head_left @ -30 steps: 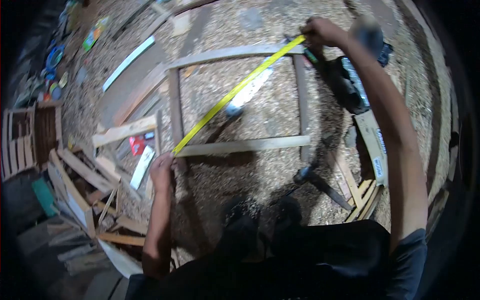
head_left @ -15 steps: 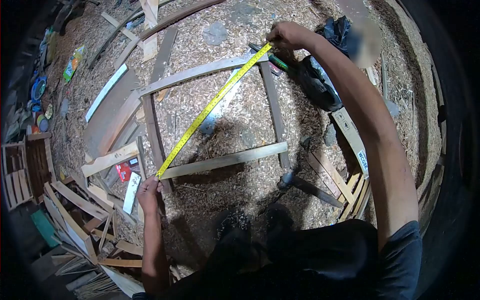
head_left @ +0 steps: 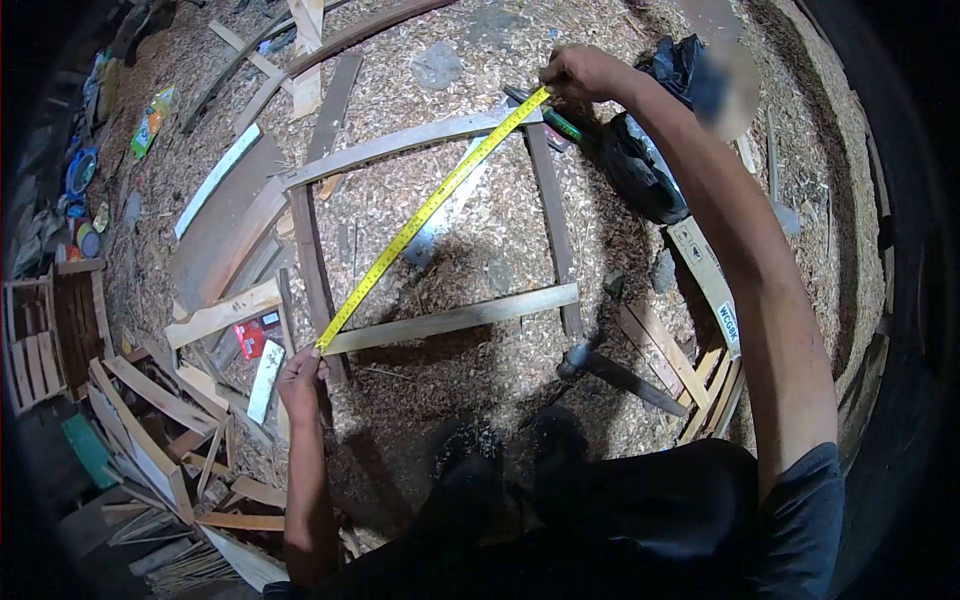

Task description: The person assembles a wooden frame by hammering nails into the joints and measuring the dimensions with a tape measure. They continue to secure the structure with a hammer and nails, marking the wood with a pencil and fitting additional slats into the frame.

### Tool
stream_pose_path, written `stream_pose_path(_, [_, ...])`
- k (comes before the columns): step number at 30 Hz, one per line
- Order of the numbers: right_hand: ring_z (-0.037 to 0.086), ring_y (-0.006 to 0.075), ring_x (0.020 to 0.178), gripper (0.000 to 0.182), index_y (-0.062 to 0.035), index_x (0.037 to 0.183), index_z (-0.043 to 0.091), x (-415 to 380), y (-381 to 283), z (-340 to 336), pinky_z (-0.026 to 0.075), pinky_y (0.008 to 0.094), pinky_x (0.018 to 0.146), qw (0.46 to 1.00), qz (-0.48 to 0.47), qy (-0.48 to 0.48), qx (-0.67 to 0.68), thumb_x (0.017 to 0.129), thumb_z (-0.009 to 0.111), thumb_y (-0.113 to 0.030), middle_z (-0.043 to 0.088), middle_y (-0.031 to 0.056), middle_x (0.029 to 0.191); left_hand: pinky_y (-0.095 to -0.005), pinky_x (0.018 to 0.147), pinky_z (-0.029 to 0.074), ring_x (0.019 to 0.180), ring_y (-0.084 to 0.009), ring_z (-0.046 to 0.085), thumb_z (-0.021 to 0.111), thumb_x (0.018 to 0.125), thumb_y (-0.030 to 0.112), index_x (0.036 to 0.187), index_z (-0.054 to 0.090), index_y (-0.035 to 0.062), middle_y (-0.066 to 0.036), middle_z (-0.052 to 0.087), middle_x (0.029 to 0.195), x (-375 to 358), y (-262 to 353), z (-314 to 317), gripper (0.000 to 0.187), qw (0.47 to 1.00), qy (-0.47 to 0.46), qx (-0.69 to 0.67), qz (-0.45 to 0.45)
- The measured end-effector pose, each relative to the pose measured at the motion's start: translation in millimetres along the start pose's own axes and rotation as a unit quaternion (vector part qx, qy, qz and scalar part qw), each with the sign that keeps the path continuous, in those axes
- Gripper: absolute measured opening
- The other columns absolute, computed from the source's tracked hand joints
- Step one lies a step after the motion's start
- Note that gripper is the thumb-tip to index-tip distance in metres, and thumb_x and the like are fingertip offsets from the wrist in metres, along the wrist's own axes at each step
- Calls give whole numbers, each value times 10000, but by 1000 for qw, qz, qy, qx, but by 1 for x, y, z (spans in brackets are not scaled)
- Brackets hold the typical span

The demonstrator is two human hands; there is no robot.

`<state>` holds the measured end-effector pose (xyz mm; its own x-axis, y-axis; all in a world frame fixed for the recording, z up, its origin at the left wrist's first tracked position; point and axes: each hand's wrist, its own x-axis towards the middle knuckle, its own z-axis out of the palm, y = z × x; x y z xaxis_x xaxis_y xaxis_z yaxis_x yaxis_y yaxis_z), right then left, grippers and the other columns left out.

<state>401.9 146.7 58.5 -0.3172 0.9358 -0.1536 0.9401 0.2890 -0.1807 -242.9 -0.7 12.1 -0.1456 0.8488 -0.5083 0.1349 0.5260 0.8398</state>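
A yellow tape measure is stretched diagonally across a four-sided wooden frame lying on the ground. My left hand pinches the tape's end at the frame's near left corner. At the far right corner, my right hand closes around the other end; whether the tape's case is in that hand is hidden by the fingers. Two pale slats form the frame's far and near sides, and two darker ones its left and right sides. Under the tape, inside the frame, lies a shiny metal strip.
A hammer lies right of the near right corner. Beyond the right side are a black bag and a cardboard box strip. Scrap wood is piled at left. Wood shavings cover the ground.
The whole view has shifted very slightly, with the scene a few pixels to the right. Both hands keep the tape stretched between the same two corners.
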Motion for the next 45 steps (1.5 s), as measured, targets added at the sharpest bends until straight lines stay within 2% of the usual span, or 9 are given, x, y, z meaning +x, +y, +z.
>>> stream_pose_path(12, [608,317,794,124,-60,907,731,-54,-68,-50,501,449,693,997,3,33,-66,868,673,-162,636,142,816,-236,563,459,593,-106,548,611,958,151,973,647,27,-15,602,731,5,48,-5,131,992,41,-120,5])
stream_pose_path(16, [623,361,933,588,-148,1492,387,-117,-177,-57,508,498,804,989,107,-78,-61,946,602,-181,635,236,1019,-225,586,477,616,-95,578,616,936,71,1041,672,-12,-41,657,775,1,61,1,145,998,-38,-35,36])
stream_pose_path(18, [616,385,1014,562,-93,1395,427,-141,-212,-51,470,545,867,987,106,-117,7,862,581,-5,648,221,1014,-229,597,480,628,-96,583,614,920,54,1060,672,-45,-43,655,761,-5,55,21,181,993,-84,-23,74])
stream_pose_path(25, [623,441,827,399,55,1220,476,-210,-258,2,525,495,739,980,83,-47,177,904,611,-148,611,273,880,-228,631,484,698,-90,600,618,962,140,1065,673,-27,-38,680,845,-43,67,99,203,977,-185,18,102])
stream_pose_path(29, [620,444,867,393,34,1210,504,-244,-224,39,511,521,751,962,254,46,89,909,612,-193,613,267,948,-257,674,485,765,-114,627,630,952,131,1036,686,20,-50,688,891,-50,52,116,150,959,-268,78,52])
stream_pose_path(32, [576,391,1080,470,9,1239,531,-264,-202,53,462,538,900,944,311,87,-68,906,655,-297,587,254,1110,-316,719,504,814,-201,655,668,917,115,1025,690,40,-100,690,910,-39,30,129,134,875,-232,236,353])
stream_pose_path(36, [537,398,1159,684,1,1330,505,-247,-232,62,415,518,998,972,166,130,105,825,746,-392,512,224,1295,-411,901,484,1013,-320,626,808,767,98,1091,652,43,-133,661,1046,-43,60,144,364,716,-256,352,546])
stream_pose_path(40, [464,402,1257,988,-83,1458,344,-228,-263,69,403,476,1021,991,107,38,69,671,874,-360,356,228,1442,-470,1048,346,1233,-348,495,878,617,162,1224,587,96,-125,574,1253,-40,61,123,677,711,-230,410,523])
stream_pose_path(45, [493,419,1214,968,-96,1443,361,-224,-259,72,413,472,1014,991,109,-11,82,643,882,-253,327,246,1445,-571,1216,99,1494,-362,175,904,552,205,1531,293,174,-137,287,1576,-34,73,67,1154,660,-287,596,355])
